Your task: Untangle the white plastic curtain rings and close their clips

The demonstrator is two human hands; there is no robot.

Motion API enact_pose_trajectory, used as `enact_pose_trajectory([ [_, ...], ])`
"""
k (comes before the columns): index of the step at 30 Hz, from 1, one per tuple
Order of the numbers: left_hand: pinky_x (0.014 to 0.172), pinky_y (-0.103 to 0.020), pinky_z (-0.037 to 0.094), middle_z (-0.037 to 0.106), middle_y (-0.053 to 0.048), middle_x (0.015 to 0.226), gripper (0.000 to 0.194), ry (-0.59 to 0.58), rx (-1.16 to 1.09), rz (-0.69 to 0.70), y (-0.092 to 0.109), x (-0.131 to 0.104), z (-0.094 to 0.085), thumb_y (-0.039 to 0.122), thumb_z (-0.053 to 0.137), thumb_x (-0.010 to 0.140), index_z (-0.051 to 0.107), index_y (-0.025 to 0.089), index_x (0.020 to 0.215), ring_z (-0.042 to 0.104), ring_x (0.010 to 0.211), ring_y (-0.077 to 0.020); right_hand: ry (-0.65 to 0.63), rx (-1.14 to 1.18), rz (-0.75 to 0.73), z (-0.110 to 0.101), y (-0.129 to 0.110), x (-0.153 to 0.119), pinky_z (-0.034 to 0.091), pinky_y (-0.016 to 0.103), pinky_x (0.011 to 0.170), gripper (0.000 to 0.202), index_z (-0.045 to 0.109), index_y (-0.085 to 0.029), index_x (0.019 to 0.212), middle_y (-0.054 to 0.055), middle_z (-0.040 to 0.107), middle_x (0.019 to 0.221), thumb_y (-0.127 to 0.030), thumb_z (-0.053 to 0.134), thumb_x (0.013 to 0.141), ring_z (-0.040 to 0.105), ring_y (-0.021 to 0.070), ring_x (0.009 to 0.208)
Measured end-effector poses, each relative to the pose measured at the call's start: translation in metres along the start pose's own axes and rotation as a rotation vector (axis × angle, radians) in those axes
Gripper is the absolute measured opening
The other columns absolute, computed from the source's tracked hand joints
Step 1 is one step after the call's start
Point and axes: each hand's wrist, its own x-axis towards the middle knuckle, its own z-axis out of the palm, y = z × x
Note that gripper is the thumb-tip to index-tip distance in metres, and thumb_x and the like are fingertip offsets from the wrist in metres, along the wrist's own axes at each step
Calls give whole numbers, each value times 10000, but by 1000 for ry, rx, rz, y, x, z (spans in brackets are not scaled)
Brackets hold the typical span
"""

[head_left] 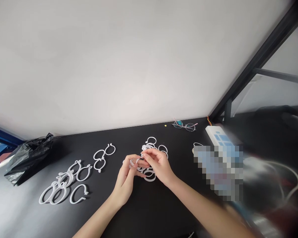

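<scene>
White plastic rings with knobbed ends, like shower curtain rings, lie in a heap [150, 179] on the black table under my hands. My left hand [126, 180] is closed around a white ring [136, 162], with thumb and fingers curled at its side. Thumb and forefinger of my right hand [160, 163] pinch at the upper end of the same ring. My fingers cover part of it, and the two hands nearly touch. To the left lies a second group of rings [83, 173], several of them overlapping and some with their ends apart.
Three rings [99, 164] lie left of centre. At the far left is a crumpled black plastic bag [31, 155]. Eyeglasses [185, 125] rest near the wall [129, 66]. On the right are a white box with blue markings [220, 138], a pixelated area and a blurred cable [296, 178].
</scene>
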Motion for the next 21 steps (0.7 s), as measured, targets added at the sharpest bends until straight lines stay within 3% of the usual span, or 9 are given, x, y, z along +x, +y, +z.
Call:
enact_pose_trajectory([
  [8,701,-360,602,704,-93,961,251,105,-103,-74,-1,5,-1,408,565,887,584,165,942,655,1031,-280,44,-16,-23,1,6,2,556,344,782,241,683,-178,879,67,683,905,-412,658,829,670,205,837],
  [16,688,-312,600,698,-83,1001,174,372,-212,43,-6,9,-5,332,563,874,607,167,841,609,1133,-287,89,-148,-230,7,12,-6,555,332,778,163,693,-206,958,77,655,939,-324,599,897,651,197,855],
  [21,658,-293,596,714,-72,989,126,429,-273,85,3,6,-5,291,586,838,596,176,790,562,1213,-309,117,-87,-171,10,12,-5,572,358,751,183,719,-199,925,75,671,907,-354,641,864,660,199,790],
])
